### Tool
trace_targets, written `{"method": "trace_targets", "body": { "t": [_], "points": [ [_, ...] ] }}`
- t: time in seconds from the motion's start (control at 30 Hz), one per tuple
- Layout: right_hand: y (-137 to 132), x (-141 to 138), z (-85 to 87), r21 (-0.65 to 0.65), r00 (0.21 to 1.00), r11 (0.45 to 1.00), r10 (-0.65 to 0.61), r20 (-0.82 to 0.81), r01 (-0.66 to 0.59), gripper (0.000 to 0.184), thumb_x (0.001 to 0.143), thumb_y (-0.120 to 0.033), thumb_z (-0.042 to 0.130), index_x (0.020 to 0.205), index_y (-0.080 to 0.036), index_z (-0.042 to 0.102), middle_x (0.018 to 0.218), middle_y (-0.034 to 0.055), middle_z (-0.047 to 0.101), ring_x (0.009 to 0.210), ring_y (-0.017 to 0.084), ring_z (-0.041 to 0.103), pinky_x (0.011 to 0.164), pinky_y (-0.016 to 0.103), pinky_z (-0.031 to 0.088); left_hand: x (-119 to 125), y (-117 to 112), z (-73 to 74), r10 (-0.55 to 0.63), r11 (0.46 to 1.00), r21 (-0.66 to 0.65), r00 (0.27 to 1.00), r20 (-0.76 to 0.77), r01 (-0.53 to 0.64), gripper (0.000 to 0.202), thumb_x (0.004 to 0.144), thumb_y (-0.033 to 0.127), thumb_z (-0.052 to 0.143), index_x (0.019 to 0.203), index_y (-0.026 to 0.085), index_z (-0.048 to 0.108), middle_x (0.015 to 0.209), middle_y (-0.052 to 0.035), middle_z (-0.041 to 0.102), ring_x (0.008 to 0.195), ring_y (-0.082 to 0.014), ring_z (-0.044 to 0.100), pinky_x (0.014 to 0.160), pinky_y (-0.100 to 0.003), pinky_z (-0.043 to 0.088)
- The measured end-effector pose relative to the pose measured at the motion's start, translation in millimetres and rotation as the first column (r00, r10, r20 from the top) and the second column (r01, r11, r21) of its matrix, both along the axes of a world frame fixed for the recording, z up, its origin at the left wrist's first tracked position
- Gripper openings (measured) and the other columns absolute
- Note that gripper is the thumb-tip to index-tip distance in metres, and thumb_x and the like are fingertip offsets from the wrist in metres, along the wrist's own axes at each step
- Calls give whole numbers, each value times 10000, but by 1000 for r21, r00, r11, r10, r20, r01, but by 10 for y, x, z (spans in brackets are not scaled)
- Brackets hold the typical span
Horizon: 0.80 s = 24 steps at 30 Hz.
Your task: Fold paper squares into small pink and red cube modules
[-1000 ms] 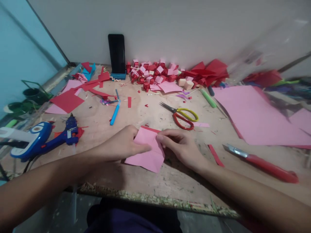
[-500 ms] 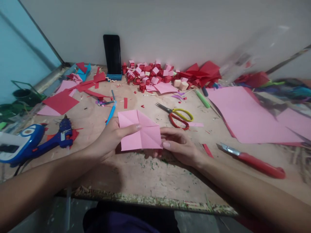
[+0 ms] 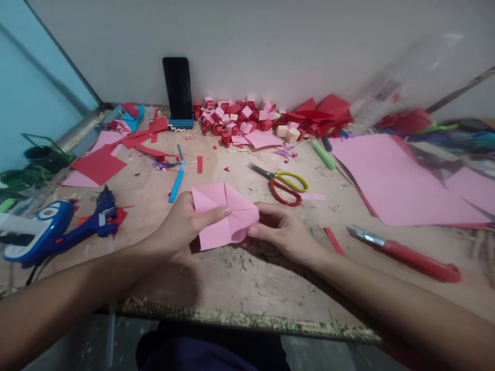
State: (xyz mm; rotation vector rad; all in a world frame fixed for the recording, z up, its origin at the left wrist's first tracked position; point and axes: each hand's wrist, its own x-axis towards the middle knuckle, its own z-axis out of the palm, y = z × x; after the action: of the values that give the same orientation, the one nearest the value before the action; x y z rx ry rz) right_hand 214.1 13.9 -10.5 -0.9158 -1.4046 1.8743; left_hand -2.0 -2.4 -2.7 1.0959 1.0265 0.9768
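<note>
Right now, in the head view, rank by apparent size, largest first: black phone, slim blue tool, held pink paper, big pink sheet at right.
1. Big pink sheet
2. Held pink paper
3. Black phone
4. Slim blue tool
The phone stands farther back, so its true size against the held paper is unsure.
</note>
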Motion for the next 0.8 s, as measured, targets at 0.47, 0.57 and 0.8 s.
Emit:
{"method": "trace_targets", "body": {
  "t": [0.47, 0.57, 0.8],
  "points": [
    [-76, -36, -63, 160, 972, 977, -165, 166, 138, 226, 718, -327, 881, 717, -145, 747, 611, 19, 691, 533, 126, 605, 476, 234, 465, 38, -61, 29, -112, 992, 32, 972, -207, 121, 220, 834, 322, 726, 870, 109, 769, 835, -95, 770, 789, -222, 721, 684, -291, 570],
    [-85, -36, -63, 187, 963, 972, -178, 204, 140, 246, 725, -333, 870, 669, -152, 713, 555, 3, 654, 488, 115, 565, 434, 225, 415, 36, -65, 28, -140, 985, 76, 970, -199, 158, 187, 844, 292, 711, 884, 119, 770, 838, -77, 766, 790, -201, 708, 685, -273, 560],
    [-93, -37, -64, 249, 948, 960, -195, 251, 131, 269, 729, -353, 863, 655, -156, 695, 549, 2, 645, 489, 117, 552, 445, 229, 399, 37, -66, 71, -157, 978, 93, 957, -245, 184, 204, 858, 289, 703, 945, 124, 785, 849, -70, 773, 759, -180, 696, 649, -249, 548]
  ]
}}
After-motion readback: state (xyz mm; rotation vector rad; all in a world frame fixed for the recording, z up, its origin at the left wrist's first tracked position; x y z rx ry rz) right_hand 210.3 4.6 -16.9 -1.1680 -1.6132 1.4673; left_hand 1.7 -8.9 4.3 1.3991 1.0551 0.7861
